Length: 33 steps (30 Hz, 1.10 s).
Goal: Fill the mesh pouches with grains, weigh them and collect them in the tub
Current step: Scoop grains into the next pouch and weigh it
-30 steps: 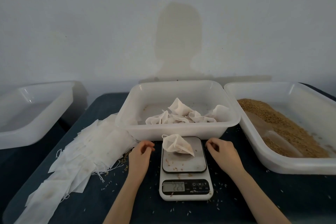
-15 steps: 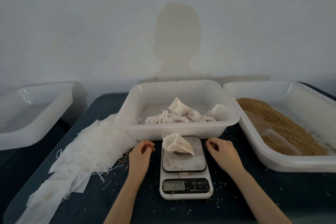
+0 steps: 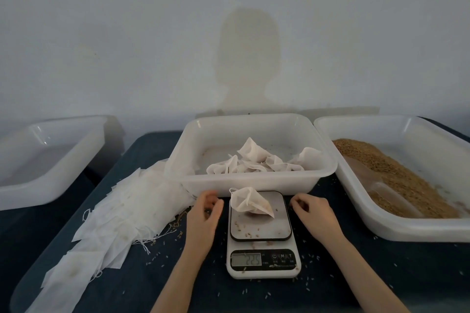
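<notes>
A filled white mesh pouch (image 3: 250, 202) lies on the platform of a small digital scale (image 3: 262, 234), whose display shows digits. My left hand (image 3: 203, 215) rests on the dark table just left of the scale, fingers loosely curled, holding nothing that I can make out. To the right of the scale my right hand (image 3: 314, 213) rests the same way, empty. Behind the scale stands the white collecting tub (image 3: 254, 183) with several filled pouches (image 3: 256, 160) in it. A white tub (image 3: 396, 229) at the right holds brown grains (image 3: 396, 178).
A heap of flat empty pouches (image 3: 119, 213) spreads over the table at the left, with drawstrings trailing. Another white tub (image 3: 43, 160) stands at the far left. Loose grains are scattered on the table and on the scale. A wall closes off the back.
</notes>
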{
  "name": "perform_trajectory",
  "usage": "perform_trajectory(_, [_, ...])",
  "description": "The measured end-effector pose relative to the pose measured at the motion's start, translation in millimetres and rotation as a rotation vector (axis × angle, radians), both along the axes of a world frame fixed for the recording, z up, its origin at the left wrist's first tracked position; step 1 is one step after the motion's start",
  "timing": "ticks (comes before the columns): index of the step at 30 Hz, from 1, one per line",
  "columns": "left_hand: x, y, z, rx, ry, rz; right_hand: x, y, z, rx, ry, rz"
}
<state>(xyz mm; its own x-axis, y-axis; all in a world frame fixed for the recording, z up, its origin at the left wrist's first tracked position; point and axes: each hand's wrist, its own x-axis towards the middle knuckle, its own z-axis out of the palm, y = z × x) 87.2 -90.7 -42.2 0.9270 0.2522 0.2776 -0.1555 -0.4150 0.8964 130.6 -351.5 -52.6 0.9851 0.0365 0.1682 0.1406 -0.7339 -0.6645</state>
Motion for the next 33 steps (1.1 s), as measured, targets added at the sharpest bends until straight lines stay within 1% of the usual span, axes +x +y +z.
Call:
perform_trajectory(2, [-4.4,-3.1,0.7,0.143,-0.079,-0.074,0.5,0.3,0.5,0.005,0.010,-0.001])
perform_trajectory(6, [-3.3,-14.7,7.8,0.397,-0.133,-0.155,0.3,0.6,0.3,0.012,0.024,-0.008])
perform_trajectory(11, [10.0,-24.2,28.1,0.493,-0.124,-0.193,-0.3,0.0,1.6,0.027,0.042,-0.004])
perform_trajectory(13, [13.3,-26.7,42.1,0.472,-0.164,-0.176,0.2,-0.2,1.4,0.035,0.042,0.003])
perform_trajectory(15, [16.0,-27.7,58.1,0.413,-0.194,-0.158,0.7,-0.6,0.6,0.047,0.036,0.015])
perform_trajectory(16, [17.2,-26.8,66.8,0.358,-0.193,-0.141,0.7,-0.8,0.1,0.050,0.033,0.020])
perform_trajectory(18, [20.7,-22.3,86.5,0.170,-0.181,-0.075,1.1,-1.0,-1.1,0.052,0.024,0.024])
perform_trajectory(20, [28.1,-14.8,105.9,0.016,-0.229,0.029,1.4,-1.1,-2.0,0.045,0.020,0.022])
perform_trajectory(22, [37.5,-8.4,120.1,0.003,-0.327,0.134,1.7,-1.0,-2.6,0.038,0.018,0.024])
perform_trajectory(24, [48.9,-4.9,126.7,0.076,-0.373,0.200,2.0,-1.3,-2.8,0.041,0.018,0.026])
perform_trajectory(25, [55.6,-3.8,125.7,0.127,-0.339,0.202,2.1,-1.4,-2.9,0.043,0.021,0.027])
perform_trajectory(26, [62.1,-2.9,122.3,0.184,-0.264,0.184,1.9,-1.5,-2.7,0.043,0.025,0.028])
perform_trajectory(28, [73.9,-2.0,111.3,0.323,-0.034,0.110,1.6,-1.9,-2.0,0.044,0.031,0.033])
perform_trajectory(31, [82.2,0.9,99.3,0.679,0.322,-0.046,0.9,-2.0,-1.4,0.050,0.029,0.039])
perform_trajectory(32, [81.9,2.0,98.9,0.750,0.388,-0.086,0.6,-1.9,-1.3,0.052,0.029,0.039])
perform_trajectory(33, [81.5,3.0,99.2,0.761,0.416,-0.113,0.5,-1.8,-1.1,0.053,0.030,0.039])
